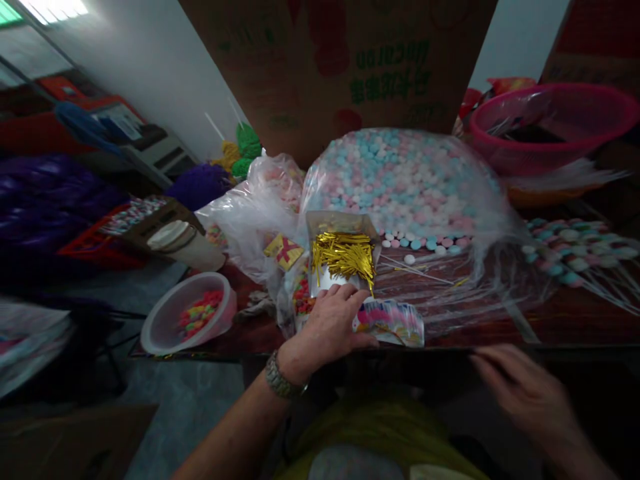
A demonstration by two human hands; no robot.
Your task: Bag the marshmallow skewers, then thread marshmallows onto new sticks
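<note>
My left hand (336,321), with a metal watch (281,377) on its wrist, lies palm down at the left end of a fanned stack of printed packets (393,321). Its fingers stretch to the front of a tray (316,283) holding gold twist ties (345,255), and its thumb is apart. Whether anything is under the palm is hidden. Blurred by motion, my right hand (523,390) is in front of the table edge, right of the packets. Nothing can be made out in its fingers.
Behind the tray bulges a clear bag of pastel candies (405,180). Candies on sticks (575,247) lie at right, below a pink basin (555,147). At left stand a bowl of colourful sweets (227,313) and a lidded tub (200,253). A large carton (320,80) rises behind.
</note>
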